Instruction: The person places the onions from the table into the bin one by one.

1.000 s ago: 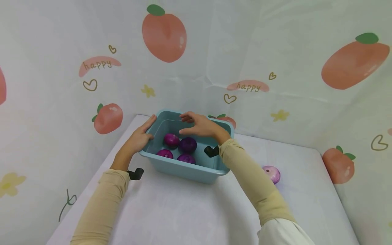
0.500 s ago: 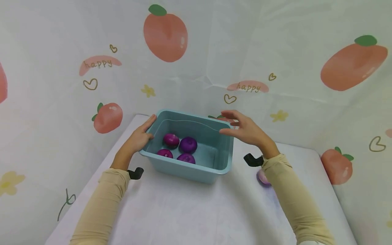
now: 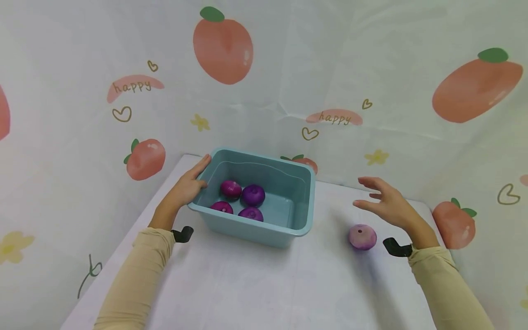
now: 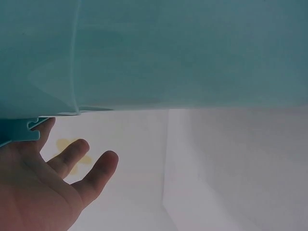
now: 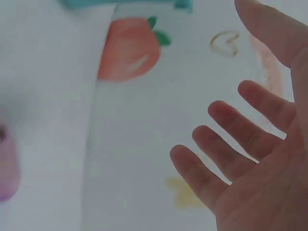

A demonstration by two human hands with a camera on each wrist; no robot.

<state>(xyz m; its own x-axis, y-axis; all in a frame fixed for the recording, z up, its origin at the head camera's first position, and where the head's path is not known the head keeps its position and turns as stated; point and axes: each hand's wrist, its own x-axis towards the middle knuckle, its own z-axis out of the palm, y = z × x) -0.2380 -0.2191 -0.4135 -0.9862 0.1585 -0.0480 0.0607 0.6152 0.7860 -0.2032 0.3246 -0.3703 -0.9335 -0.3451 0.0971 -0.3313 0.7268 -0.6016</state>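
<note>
A light blue plastic bin sits on the table, with several purple onions in its left half. My left hand holds the bin's left rim, thumb over the edge and index finger along it. In the left wrist view, the other fingers spread loosely below the rim. A paler pink-purple onion lies on the table right of the bin. Above and to the right of it hovers my right hand, fingers apart and holding nothing; the right wrist view shows its fingers spread, with the pale onion at the left edge.
A white cloth covers the table. Behind and beside it hangs a white curtain printed with peaches, hearts and flowers, close to the bin's back side. The table's right edge runs beyond the pale onion.
My right hand has moved from above the bin out to the right, bare of any object, and the pale onion is now fully in sight. The left hand and bin stay put.
</note>
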